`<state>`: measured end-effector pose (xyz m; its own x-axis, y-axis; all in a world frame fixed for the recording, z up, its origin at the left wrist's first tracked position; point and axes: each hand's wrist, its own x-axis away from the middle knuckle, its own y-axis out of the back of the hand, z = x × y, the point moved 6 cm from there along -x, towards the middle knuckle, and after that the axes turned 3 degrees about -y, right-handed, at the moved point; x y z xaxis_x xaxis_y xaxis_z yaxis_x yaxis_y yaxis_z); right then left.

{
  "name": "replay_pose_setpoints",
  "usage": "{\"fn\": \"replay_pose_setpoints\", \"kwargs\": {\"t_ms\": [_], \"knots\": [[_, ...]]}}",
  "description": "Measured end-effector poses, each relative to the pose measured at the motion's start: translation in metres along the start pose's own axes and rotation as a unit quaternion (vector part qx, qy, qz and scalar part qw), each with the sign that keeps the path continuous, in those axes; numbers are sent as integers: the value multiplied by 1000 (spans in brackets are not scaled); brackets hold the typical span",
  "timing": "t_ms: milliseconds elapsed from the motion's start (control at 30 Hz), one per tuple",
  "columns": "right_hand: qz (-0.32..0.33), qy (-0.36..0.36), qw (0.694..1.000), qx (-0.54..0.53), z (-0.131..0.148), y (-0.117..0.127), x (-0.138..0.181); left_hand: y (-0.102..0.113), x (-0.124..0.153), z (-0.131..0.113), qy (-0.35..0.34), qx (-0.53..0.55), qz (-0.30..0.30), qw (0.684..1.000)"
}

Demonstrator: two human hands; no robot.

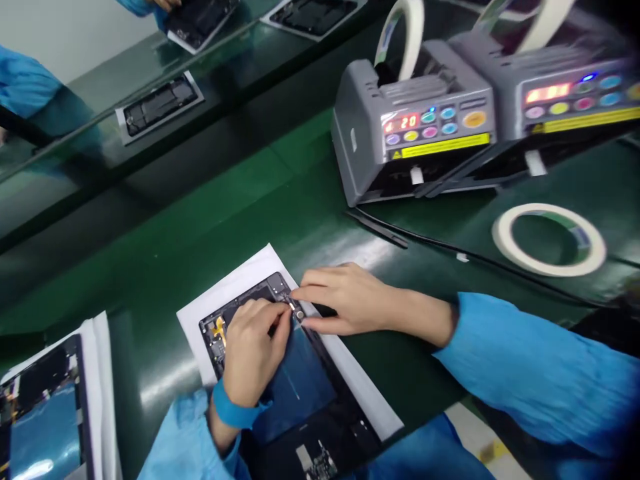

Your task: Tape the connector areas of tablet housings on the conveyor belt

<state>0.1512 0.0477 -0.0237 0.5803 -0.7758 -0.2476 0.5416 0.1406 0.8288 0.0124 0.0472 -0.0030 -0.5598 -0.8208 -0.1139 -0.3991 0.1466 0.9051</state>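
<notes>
An opened tablet [350, 407] with a blue-filmed battery [305, 380] lies at an angle on a white sheet [385, 413]. My left hand [253, 347], with a blue wristband [233, 405], reaches over it; thumb and forefinger are pinched together near its upper right corner. Whatever is between those fingertips is too small to make out. From the right, my right hand [345, 297] comes to the same corner, thumb and forefinger apart along the tablet's edge. A small round metallic part [299, 314] shows between the two hands.
Two grey tape dispensers [415, 127] with lit displays stand at the back right. Nearby lie a tape roll [550, 267], black tweezers [377, 229] and a cable [440, 243]. Another opened tablet [45, 420] is at left. Further tablets [161, 105] lie beyond, beside a co-worker's blue sleeve [27, 83].
</notes>
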Motion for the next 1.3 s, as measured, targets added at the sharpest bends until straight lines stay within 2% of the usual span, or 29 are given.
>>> {"fn": "replay_pose_setpoints", "kwargs": {"t_ms": [267,633,800,1033,1200,1300], "knots": [[50,28,998,37,1,-5,-6,-3,1,3,16,57,7,998],[62,16,995,71,7,-6,-9,-4,0,4,20,72,22,997],[51,27,992,109,9,-8,-10,-3,-2,2,13,79,16,997],[-7,81,991,108,10,-7,-7,-4,0,1,17,71,18,997],[-7,63,993,97,10,-6,-7,-2,1,3,22,72,16,997],[4,69,993,100,12,-8,-6,1,2,9,47,69,13,996]]}}
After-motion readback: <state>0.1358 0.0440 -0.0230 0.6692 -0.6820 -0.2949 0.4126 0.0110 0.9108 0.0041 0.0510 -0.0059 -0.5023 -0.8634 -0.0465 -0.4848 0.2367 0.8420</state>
